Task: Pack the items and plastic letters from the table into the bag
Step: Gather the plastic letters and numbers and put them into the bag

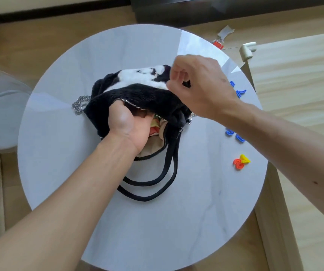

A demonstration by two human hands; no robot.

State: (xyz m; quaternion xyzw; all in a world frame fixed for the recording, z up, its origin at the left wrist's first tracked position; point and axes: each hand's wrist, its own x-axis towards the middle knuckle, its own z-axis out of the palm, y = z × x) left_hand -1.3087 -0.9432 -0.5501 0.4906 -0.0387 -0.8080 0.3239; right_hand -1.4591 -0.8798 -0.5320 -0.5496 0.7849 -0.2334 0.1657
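Angled up from the lower left corner, the person's left forearm is lying across the near part of the round white table (59, 163). The left hand (129, 126) is sitting buried in the mouth of the bag (137, 92), wrist bent, with the thumb lying along the zipper (131, 104). Its fingers are hiding under the upper lip of the opening, so it cannot be told whether they are gripping anything. The right forearm is extending in from the right edge above the table. The right hand (200, 85) is hanging over the bag's far right corner with its fingers curled, and thumb and fingertips are pinching the plush fabric there.

The bag, black and white plush, is lying near the middle of the table with its mouth gaping toward the camera and showing a beige lining (157, 142). Something red, yellow and green (155, 126) is lying inside, just beside the left hand, but too much of it is hidden to say what it is. Two black straps (157, 182) are looping out onto the table toward the camera, and a silver chain (79, 104) is bunching at the bag's left end.

On the right side of the table, well apart from the bag, blue plastic letters (230, 132) are lying partly under the right forearm. Nearer the camera, an orange piece (238, 164) and a yellow piece (245, 159) are touching each other.
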